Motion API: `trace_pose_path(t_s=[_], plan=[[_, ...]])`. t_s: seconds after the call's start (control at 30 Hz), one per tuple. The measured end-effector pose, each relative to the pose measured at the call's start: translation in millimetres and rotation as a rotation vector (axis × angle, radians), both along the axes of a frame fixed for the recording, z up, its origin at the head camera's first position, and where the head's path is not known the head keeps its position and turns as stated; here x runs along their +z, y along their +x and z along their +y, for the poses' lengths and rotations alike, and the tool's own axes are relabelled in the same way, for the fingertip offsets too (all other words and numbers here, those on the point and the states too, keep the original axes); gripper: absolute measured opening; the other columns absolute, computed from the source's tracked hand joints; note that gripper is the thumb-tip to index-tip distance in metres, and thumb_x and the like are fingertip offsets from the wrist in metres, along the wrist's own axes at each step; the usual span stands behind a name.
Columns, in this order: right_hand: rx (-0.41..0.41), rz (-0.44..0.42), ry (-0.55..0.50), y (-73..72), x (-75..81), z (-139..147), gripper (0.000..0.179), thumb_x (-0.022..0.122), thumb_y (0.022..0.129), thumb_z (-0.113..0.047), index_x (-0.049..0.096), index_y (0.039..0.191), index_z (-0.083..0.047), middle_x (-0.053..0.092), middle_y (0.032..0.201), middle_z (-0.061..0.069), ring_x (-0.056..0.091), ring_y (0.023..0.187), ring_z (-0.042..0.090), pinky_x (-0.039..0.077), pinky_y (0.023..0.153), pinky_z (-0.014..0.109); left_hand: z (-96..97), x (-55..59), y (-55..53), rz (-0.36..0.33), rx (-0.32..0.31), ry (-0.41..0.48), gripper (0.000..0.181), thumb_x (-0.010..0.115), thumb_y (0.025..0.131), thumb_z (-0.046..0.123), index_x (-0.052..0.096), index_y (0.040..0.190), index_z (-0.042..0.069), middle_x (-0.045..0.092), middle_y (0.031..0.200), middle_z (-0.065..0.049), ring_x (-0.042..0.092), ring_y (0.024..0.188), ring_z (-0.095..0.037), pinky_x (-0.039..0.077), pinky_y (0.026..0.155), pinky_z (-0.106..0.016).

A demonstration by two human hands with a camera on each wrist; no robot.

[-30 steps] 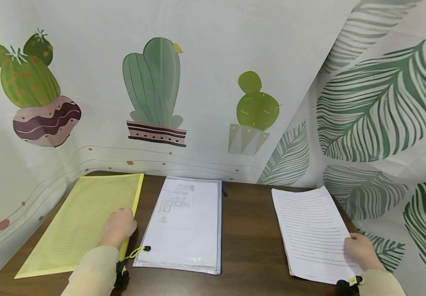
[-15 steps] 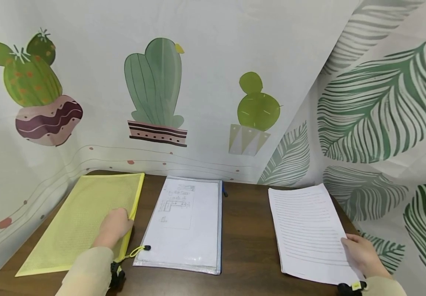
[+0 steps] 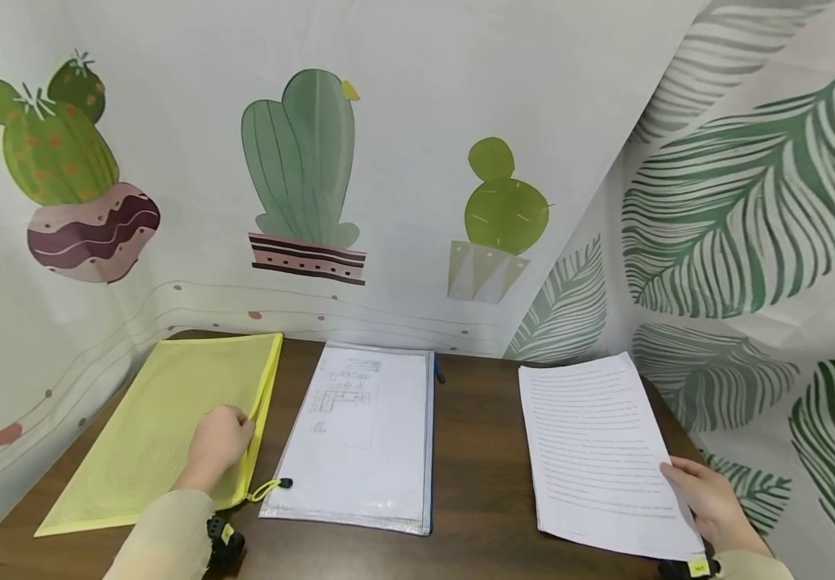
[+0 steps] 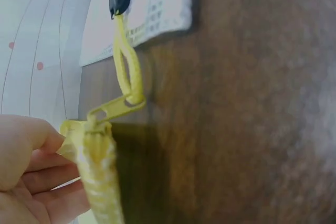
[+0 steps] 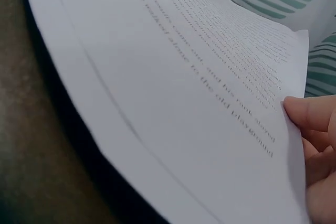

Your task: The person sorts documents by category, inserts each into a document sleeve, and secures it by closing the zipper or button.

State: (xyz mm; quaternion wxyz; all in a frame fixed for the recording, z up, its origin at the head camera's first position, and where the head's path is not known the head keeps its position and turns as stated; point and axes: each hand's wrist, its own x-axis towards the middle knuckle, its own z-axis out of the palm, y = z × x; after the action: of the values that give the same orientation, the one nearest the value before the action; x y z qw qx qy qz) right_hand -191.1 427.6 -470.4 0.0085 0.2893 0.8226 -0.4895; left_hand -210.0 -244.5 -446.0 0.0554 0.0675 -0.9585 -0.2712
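Note:
A yellow mesh zip pouch (image 3: pixel 145 427) lies at the left of the table. My left hand (image 3: pixel 216 443) grips the upper layer at its right edge, and that edge is raised a little. In the left wrist view, the zipper pull (image 4: pixel 113 109) with its yellow cord sits at the pouch's near corner, beside the fingers. At the right, a stack of printed paper (image 3: pixel 598 451) is pinched at its right edge by my right hand (image 3: pixel 710 501). The sheets bend and stand off the table in the right wrist view. Fingers under the stack are partly hidden.
Between the hands, a clear zip pouch (image 3: pixel 381 475) with blue edging holds a sheet with drawings and lies flat on the brown table (image 3: pixel 485 451). Wall cloths printed with cacti and leaves close off the back and right sides.
The paper stack has shifted left along with my right hand. My left hand has drawn slightly left, and the pouch's right edge now gapes more.

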Motion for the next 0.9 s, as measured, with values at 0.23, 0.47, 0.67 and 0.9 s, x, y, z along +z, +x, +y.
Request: trace_pose_path(t_s=[0.23, 0.47, 0.67, 0.9], plan=[[-0.007, 0.022, -0.069, 5.5, 2.0, -5.2, 0.061, 0.053, 0.096, -0.027, 0.031, 0.141, 0.008, 0.064, 0.089, -0.002, 0.062, 0.073, 0.009, 0.054, 0.063, 0.033, 4.3, 3.2, 0.0, 0.022, 0.013, 0.041, 0.024, 0.051, 0.087, 0.012, 0.062, 0.068, 0.003, 0.056, 0.061, -0.003, 0.047, 0.054, -0.017, 0.037, 0.048, -0.027], [-0.054, 0.048, -0.131, 7.7, 4.0, -13.3, 0.063, 0.056, 0.094, -0.026, 0.032, 0.141, 0.007, 0.062, 0.081, -0.009, 0.063, 0.071, 0.009, 0.055, 0.062, 0.034, 11.6, 2.4, -0.2, 0.055, 0.035, 0.098, 0.026, 0.05, 0.087, 0.012, 0.07, 0.09, -0.005, 0.067, 0.077, -0.013, 0.051, 0.058, -0.017, 0.04, 0.05, -0.026], [-0.089, 0.055, -0.178, 8.8, 5.2, -19.5, 0.063, 0.056, 0.094, -0.025, 0.03, 0.143, 0.005, 0.06, 0.079, -0.012, 0.062, 0.07, 0.008, 0.055, 0.062, 0.033, 18.6, 5.6, 3.1, 0.078, 0.037, 0.135, 0.027, 0.05, 0.088, 0.012, 0.07, 0.094, -0.005, 0.068, 0.085, -0.018, 0.052, 0.061, -0.017, 0.041, 0.052, -0.026], [-0.076, 0.09, -0.21, 11.7, 6.3, -24.7, 0.065, 0.056, 0.094, -0.026, 0.029, 0.143, 0.006, 0.059, 0.076, -0.016, 0.062, 0.069, 0.006, 0.055, 0.062, 0.031, 24.9, 9.7, 4.7, 0.126, 0.036, 0.149, 0.025, 0.049, 0.089, 0.012, 0.07, 0.088, -0.003, 0.066, 0.075, -0.012, 0.047, 0.056, -0.015, 0.038, 0.051, -0.026]])
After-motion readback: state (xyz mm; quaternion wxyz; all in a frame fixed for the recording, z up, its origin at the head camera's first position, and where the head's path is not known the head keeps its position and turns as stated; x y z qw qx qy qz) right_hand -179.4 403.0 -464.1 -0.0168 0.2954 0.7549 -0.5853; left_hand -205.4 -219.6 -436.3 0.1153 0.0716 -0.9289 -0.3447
